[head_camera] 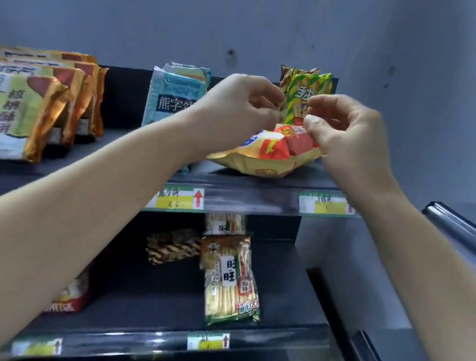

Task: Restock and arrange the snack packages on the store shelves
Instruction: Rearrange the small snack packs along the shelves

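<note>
Two bare forearms reach in from the near left and near right corners and meet over one spot, so both hands work on the same packet. Under them, on the middle shelf [146, 294], a rice cracker packet [229, 277] lies lengthwise with its end close to the front rail. A dark patterned packet [171, 245] lies just left of it and further back, and a red and white packet [72, 294] is half hidden beneath the left forearm. These lie loose rather than in rows, so I judge this shelf is not yet arranged.

Further off, on the upper shelf [259, 195], a yellow and orange bag [267, 153] lies flat near the front edge. Directly behind it the green striped packet [307, 97] stands upright, label forward, and both hands are on it. The left hand [237, 107] has its fingers curled in at the packet's left edge, seemingly pinching it. The right hand [346, 135] pinches the lower right edge between thumb and fingers. Holding both sides probably keeps the thin packet from toppling while it is squared up.

To the left a pale blue packet [172, 95] stands facing front. At the far left a row of gold-edged packages [21, 101] leans one behind another, each face showing. A price label [179, 198] on the rail marks the slot above, and a grey wall [260, 9] closes the back
</note>
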{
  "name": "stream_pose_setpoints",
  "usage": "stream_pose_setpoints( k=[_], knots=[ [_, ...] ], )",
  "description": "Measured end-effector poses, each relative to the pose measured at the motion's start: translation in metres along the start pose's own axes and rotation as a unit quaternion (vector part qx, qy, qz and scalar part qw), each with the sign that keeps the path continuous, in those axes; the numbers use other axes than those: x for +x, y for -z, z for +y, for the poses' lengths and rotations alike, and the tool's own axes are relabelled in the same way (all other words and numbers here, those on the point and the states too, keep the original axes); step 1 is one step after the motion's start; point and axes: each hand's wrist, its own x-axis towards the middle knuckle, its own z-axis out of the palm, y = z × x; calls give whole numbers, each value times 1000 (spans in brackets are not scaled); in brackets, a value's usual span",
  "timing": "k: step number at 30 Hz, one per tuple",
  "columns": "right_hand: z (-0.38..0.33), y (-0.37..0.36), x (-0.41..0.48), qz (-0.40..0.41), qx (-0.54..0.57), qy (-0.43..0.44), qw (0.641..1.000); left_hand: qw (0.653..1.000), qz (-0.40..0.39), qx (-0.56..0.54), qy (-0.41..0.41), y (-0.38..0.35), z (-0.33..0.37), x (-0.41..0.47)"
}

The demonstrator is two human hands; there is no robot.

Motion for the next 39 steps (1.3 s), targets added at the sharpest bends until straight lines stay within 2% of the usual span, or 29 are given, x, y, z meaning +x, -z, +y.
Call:
stream_pose_setpoints(
  k=[4,7,10,14,19,25,31,34,39],
  knots=[
    [-28,-18,-62,-56,18,-2,998,997,-60,-40,24,22,-22,-57],
    [-35,-41,-103,-120,-2,-16,993,991,-115,-30,67,34,-50,-94],
    [-27,-68,-134,-172,-8,-59,983,982,-139,0,127,42,-88,-119],
    [3,-111,-161,-257,-63,-123,957,970,-126,35,208,49,-154,-138],
    [54,-159,-179,-360,-96,-207,904,946,-67,-9,316,43,-231,-148],
    [101,-205,-172,-399,-93,-263,873,939,-45,42,340,22,-306,-129],
    [144,-248,-144,-427,-78,-328,839,927,-79,118,346,0,-354,-77],
    [168,-268,-133,-416,-71,-362,831,930,-95,135,330,-11,-375,-56],
    [202,-295,-130,-397,19,-468,789,919,-163,176,311,-25,-410,-43]
  ],
)
